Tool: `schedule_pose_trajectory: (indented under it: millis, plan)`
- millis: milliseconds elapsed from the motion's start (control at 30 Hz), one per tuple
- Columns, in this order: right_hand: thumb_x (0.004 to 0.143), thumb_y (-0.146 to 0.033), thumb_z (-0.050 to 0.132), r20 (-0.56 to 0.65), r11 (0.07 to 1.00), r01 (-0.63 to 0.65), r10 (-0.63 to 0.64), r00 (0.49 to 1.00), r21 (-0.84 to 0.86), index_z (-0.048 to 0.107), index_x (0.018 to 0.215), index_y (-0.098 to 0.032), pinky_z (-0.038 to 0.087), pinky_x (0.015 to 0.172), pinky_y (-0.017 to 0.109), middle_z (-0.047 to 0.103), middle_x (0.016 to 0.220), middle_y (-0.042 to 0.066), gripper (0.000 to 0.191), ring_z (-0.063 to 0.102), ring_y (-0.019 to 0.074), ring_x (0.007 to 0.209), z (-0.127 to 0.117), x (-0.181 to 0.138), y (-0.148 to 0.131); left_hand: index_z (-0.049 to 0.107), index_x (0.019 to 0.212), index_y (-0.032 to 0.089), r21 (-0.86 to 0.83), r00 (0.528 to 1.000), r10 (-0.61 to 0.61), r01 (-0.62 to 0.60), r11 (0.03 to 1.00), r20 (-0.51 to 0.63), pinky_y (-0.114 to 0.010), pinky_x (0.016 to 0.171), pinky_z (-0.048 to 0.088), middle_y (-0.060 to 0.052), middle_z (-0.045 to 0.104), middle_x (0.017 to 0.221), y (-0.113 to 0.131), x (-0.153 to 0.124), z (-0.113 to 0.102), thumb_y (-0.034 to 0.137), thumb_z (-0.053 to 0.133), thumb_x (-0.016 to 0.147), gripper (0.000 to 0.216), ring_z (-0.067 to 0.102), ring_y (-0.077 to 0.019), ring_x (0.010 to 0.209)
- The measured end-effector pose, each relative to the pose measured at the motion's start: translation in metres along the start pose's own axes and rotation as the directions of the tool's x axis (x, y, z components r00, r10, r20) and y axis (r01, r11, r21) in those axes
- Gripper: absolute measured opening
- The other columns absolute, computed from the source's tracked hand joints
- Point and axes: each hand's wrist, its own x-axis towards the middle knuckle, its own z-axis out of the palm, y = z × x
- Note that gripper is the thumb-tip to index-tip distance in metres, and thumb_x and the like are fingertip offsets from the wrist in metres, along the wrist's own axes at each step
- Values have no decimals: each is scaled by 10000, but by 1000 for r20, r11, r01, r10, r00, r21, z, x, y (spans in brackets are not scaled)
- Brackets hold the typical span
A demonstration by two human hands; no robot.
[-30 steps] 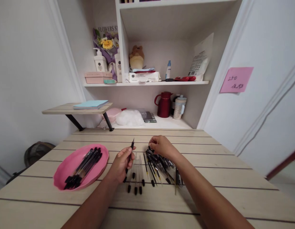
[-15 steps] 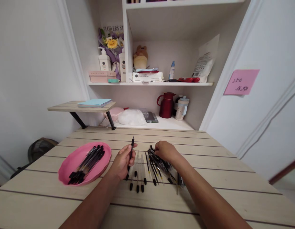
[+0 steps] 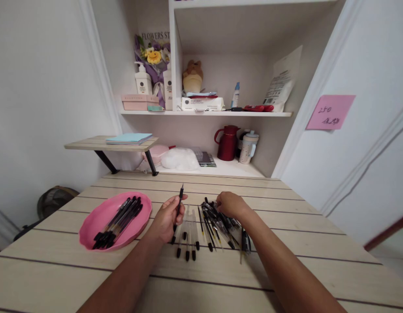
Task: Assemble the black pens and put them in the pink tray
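Holding a black pen (image 3: 181, 195) tip upward, the left hand (image 3: 167, 217) has its fingers clamped around it, above a slatted wooden table (image 3: 306, 278). The right hand (image 3: 230, 203) is at a jumbled pile of pen parts (image 3: 221, 226), covering some of it; its fingertips are hidden, so whether they grip anything cannot be told. Between the hands lie clear tubes with black ends (image 3: 187, 255). At left, a pink dish (image 3: 87, 232) holds more pens (image 3: 118, 224). Behind stand a raised shelf (image 3: 80, 142), a red jug (image 3: 226, 145) and a pale tumbler (image 3: 248, 150).
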Motion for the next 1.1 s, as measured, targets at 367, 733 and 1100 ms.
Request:
schedule_pose_trajectory:
  millis: [367,733,1100]
  plan:
    - [619,-233,586,39,989,131,-129,991,-68,668,805,-169,427,618,289,663,862,119,213,606,251,795,7,-23,-23,568,960,158,6,1000,-1,1,1000,10,-160,348,217,50,493,535,-1,0,0,372,584,702,336,354,-33,360]
    - [654,-202,542,20,985,145,-144,989,-89,649,768,-143,422,633,294,656,837,135,167,606,250,787,21,-29,-27,572,956,155,34,1000,-1,0,999,5,-159,347,218,53,491,526,0,-1,1,381,587,698,343,346,-30,349]
    - [680,-317,575,-181,191,185,-40,983,964,549,720,-147,396,422,180,559,501,-32,177,548,92,458,5,-17,-13,603,890,137,317,990,-80,40,947,115,-159,334,203,34,502,483,-6,-8,12,387,524,729,307,343,-35,326]
